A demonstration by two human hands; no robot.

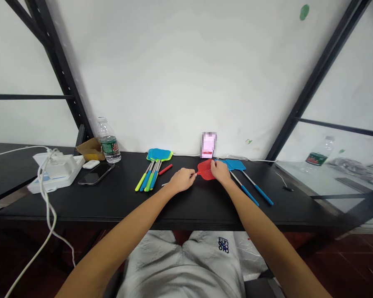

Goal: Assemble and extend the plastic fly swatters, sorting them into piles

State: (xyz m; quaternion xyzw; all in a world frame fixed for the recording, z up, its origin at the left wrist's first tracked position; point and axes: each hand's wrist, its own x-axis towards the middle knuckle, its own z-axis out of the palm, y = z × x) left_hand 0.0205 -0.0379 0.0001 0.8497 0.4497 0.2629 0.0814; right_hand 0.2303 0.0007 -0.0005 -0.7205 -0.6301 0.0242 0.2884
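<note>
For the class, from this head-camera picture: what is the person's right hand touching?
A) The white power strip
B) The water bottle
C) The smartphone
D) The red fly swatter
D: the right hand lies on the mesh head of the red fly swatter, well away from the bottle, phone and power strip at the far left of the desk.

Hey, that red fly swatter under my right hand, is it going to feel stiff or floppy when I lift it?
The red fly swatter is probably floppy at the head, which looks like thin, perforated plastic. It is likely very light too. Its slender handle, running toward the left hand, may flex slightly, though most of it is hidden.
</note>
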